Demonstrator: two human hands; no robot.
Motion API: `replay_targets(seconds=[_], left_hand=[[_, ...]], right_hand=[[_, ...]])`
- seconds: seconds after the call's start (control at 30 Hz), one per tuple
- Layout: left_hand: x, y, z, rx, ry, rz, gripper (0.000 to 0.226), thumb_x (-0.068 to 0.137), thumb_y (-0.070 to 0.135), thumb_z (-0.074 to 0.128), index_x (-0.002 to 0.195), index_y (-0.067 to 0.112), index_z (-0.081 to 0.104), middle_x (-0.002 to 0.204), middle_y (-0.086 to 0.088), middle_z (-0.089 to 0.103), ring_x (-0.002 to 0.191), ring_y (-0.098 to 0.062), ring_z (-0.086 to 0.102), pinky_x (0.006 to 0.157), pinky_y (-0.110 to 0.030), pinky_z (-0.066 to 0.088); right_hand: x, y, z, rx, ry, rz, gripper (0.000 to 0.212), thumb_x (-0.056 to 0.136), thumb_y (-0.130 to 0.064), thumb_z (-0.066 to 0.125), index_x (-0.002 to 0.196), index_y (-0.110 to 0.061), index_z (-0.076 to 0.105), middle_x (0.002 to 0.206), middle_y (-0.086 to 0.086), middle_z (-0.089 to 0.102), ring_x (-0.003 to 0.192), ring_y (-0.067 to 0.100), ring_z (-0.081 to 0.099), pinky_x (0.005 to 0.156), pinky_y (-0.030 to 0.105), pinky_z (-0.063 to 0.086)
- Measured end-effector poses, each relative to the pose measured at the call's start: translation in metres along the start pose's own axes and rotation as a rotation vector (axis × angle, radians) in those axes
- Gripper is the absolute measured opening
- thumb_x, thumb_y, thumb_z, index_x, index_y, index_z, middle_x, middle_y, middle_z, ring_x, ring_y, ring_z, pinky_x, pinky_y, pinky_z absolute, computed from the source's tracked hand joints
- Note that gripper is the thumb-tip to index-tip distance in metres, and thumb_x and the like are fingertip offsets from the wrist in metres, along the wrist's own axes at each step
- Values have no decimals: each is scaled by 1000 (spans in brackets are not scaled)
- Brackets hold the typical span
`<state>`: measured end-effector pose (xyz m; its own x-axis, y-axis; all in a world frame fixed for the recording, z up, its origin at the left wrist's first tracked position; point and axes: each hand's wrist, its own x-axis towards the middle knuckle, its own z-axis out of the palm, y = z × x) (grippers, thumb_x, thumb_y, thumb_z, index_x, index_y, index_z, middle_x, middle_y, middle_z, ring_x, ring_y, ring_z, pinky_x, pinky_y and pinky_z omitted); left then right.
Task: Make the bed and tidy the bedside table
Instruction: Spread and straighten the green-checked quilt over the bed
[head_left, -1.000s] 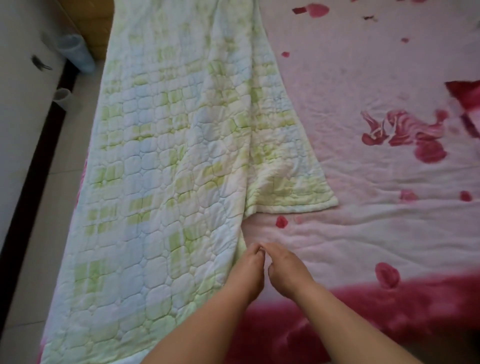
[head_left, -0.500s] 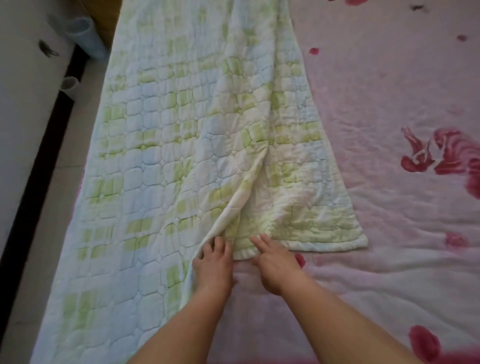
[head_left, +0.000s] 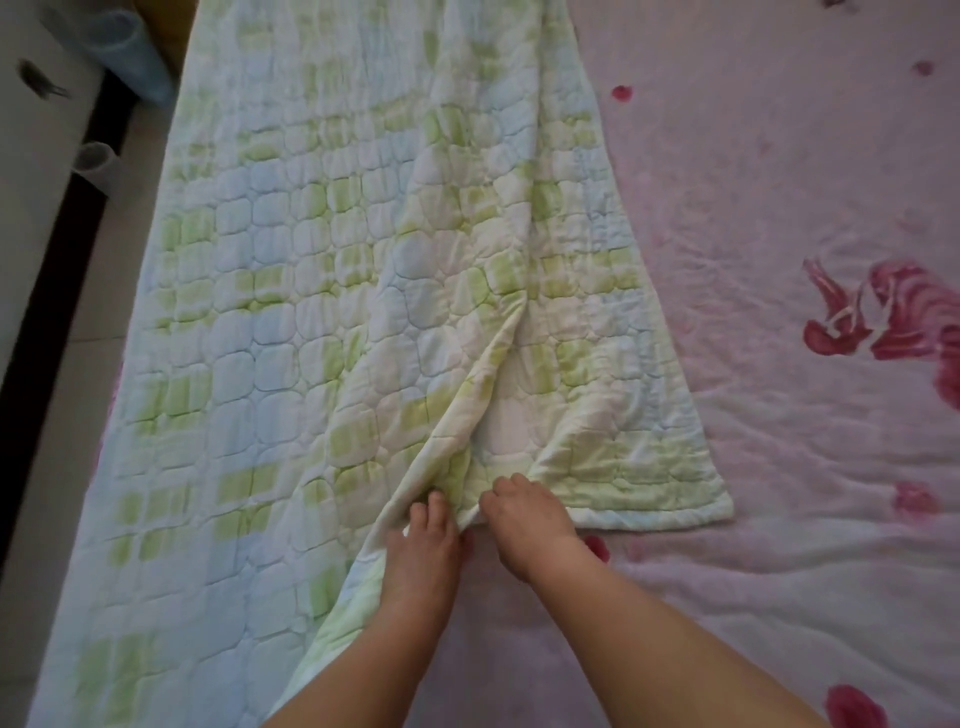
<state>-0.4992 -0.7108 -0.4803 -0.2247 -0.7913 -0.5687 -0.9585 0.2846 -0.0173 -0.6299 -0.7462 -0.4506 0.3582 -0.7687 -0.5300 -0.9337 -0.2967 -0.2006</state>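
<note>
Scene: A green-and-white quilt (head_left: 291, 312) lay lengthwise along the left side of the bed (head_left: 779, 597), on a pink sheet (head_left: 753, 182) printed with red flowers. Its right flap ended in a hem close to the hands.
Left hand (head_left: 423, 540): Its fingers were nearly straight and pushed into a raised ridge of the quilt at the near edge. The thumb was hidden, so this read as a pinch on the fold rather than a flat press.
Right hand (head_left: 530, 525): It sat just beside the left, fingers curled down onto the flap's hem, pinching it.
Step in hand: Probably squaring the flap so the layers lay flush.
Doing it well: Draw both edges evenly and low to the bed — flattening the ridge without rucking the sheet.
Bedside table: Not in view.
</note>
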Motion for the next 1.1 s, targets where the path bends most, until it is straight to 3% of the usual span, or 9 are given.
replay_targets(seconds=[0.03, 0.07, 0.17, 0.5, 0.7, 0.8, 0.87, 1.0, 1.1], left_hand=[[3, -2, -5, -33, 5, 2, 37, 84, 31, 47, 105, 8, 68, 115, -13, 49, 91, -29, 56, 58, -36, 48], [7, -6, -9, -96, -12, -19, 35, 84, 35, 53, 104, 9, 65, 112, -10, 49, 92, -27, 55, 62, -37, 49], [23, -13, -19, -182, -80, -85, 45, 87, 40, 57, 120, 11, 49, 124, -8, 40, 112, -26, 47, 89, -35, 45], [55, -23, -36, -152, -250, -106, 41, 87, 14, 62, 126, 6, 49, 130, -14, 40, 116, -30, 52, 92, -37, 45], [62, -30, -37, -189, -301, -97, 36, 89, 17, 59, 123, 9, 51, 130, -13, 41, 116, -30, 53, 94, -36, 44], [64, -32, -37, -190, -311, -101, 35, 86, 16, 61, 120, 11, 53, 129, -11, 43, 115, -29, 53, 94, -38, 46], [66, -33, -39, -176, -342, -101, 39, 82, 15, 66, 119, 11, 54, 129, -10, 43, 115, -30, 54, 95, -38, 48], [70, -34, -44, -123, -380, -81, 38, 83, 16, 67, 119, 10, 56, 128, -10, 50, 113, -28, 57, 91, -34, 49], [73, -35, -45, -96, -378, -87, 35, 80, 10, 68, 114, 9, 60, 121, -10, 60, 110, -27, 60, 88, -34, 50]], right_hand=[[4, -1, -2, 0, 5, 0, 29, 94, -9, 40, 122, -9, 50, 124, 13, 53, 117, 31, 46, 96, 41, 36], [7, -2, -3, -1, 7, -2, 29, 95, -10, 40, 122, -10, 49, 123, 14, 54, 116, 32, 47, 95, 41, 36], [13, -4, -3, 1, 23, 6, 35, 93, -8, 45, 127, -12, 41, 117, 14, 60, 111, 33, 53, 91, 40, 38], [22, -4, -7, -69, -44, 6, 24, 93, -15, 47, 114, -15, 58, 114, 9, 65, 110, 30, 57, 95, 37, 35], [23, -8, -6, -125, -36, -13, 24, 93, -14, 44, 105, -14, 65, 109, 7, 64, 107, 27, 54, 100, 41, 30], [23, -13, -6, -79, 108, -23, 3, 63, -13, 73, 63, -15, 72, 74, 4, 62, 74, 24, 60, 74, 34, 50], [24, -13, -2, 34, 166, -60, 9, 52, -3, 65, 45, -9, 63, 60, 7, 57, 58, 27, 59, 55, 30, 50], [26, -8, -2, 63, 76, -118, 25, 88, 9, 42, 101, 8, 64, 110, 24, 57, 106, 35, 51, 86, 42, 41], [30, -4, -6, 122, -8, -61, 24, 89, 8, 44, 106, 6, 61, 115, 21, 56, 109, 34, 52, 85, 40, 42]])
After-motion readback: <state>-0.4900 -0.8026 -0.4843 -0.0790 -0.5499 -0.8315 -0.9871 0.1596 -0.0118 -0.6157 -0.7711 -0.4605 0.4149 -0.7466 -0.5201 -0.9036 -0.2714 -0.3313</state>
